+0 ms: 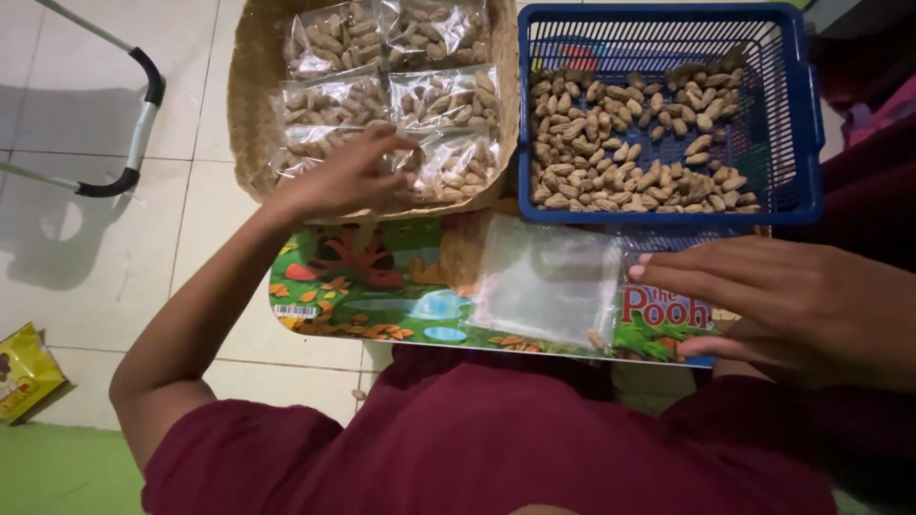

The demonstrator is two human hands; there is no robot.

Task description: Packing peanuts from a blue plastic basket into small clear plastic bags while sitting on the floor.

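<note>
The left hand (348,176) reaches out over a shallow woven tray (250,105) of coarse tan fibre, fingers loosely spread and lying on 1 of the filled bags of peanuts (439,100); whether it grips that bag cannot be told. About 6 such clear, crinkly plastic bags lie in the tray in 2 rows, each plump with knobbly beige shells. The right hand (782,305) lies flat, fingers nearly straight, on the edge of an empty clear plastic bag (546,281), a thin glossy rectangle spread on a colourful cartoon-printed board (382,277) across the lap. Just beyond it stands a blue plastic basket (797,114) with slotted walls, holding loose peanuts (630,133) in their rough shells.
</note>
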